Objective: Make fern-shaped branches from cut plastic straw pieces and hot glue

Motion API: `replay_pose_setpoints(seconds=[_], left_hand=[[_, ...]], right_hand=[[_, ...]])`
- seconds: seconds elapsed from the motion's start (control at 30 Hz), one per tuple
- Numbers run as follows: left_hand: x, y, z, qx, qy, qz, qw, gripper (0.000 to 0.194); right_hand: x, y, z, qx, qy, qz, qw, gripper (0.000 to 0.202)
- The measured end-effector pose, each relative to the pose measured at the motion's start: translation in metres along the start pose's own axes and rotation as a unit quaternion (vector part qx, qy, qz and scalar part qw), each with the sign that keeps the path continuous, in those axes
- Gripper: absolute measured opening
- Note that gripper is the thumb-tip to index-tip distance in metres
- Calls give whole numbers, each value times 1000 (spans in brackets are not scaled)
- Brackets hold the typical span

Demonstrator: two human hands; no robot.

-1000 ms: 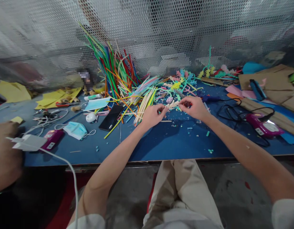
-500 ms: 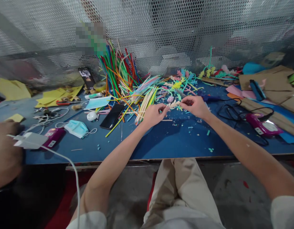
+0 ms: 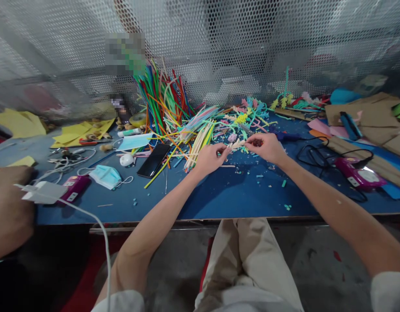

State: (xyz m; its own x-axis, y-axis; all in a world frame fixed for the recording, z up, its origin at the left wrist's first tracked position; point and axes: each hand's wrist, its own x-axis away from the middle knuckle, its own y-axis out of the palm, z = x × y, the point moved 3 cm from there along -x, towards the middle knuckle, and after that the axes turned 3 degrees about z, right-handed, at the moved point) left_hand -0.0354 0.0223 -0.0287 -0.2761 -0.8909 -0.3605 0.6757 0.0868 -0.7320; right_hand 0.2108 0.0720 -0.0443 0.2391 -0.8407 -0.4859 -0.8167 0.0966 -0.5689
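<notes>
A cream, fuzzy, twisted piece [image 3: 236, 144] is stretched between the two hands above the scraps, near the far side of the surface [image 3: 239, 195]. The work in hand looks like fine fingertip shaping or adjusting of this piece; whether it is being twisted, bent or simply steadied cannot be told. As it is held, the next move seems to call for small, matched finger motions: a steady hold at one end while the other is worked, without a hard pull that might spoil its little branches.

The left hand [image 3: 209, 159] is at the piece's left end, its grip pinched, thumb against forefinger. The right hand [image 3: 268, 148] has its grip pinched on the right end, fingers curled and the back of the hand upward. Both forearms reach forward and inward from the near edge, meeting at the piece in a wide V, wrists fairly level.

Just beyond the piece is a lilac curl [image 3: 232, 138], and farther behind it a yellow fuzzy shape [image 3: 241, 118]. Left of the piece, past the left hand, lie a bundle of cream stems [image 3: 198, 147] and a black phone [image 3: 153, 160]. Well to its left, another person's arm [image 3: 10, 208] rests at the edge.
</notes>
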Motion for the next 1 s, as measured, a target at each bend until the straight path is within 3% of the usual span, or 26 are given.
replay_pose_setpoints(seconds=[0.47, 0.77, 1.0], left_hand=[[-1, 3, -3, -55, 3, 26, 998, 39], [0, 3, -2, -91, 19, 40, 995, 32], [-3, 6, -10, -82, 17, 27, 996, 29]], right_hand=[[1, -1, 3, -10, -33, 26, 999, 29], [0, 1, 0, -9, -50, 6, 999, 26], [-3, -4, 2, 0, -88, 44, 995, 20]])
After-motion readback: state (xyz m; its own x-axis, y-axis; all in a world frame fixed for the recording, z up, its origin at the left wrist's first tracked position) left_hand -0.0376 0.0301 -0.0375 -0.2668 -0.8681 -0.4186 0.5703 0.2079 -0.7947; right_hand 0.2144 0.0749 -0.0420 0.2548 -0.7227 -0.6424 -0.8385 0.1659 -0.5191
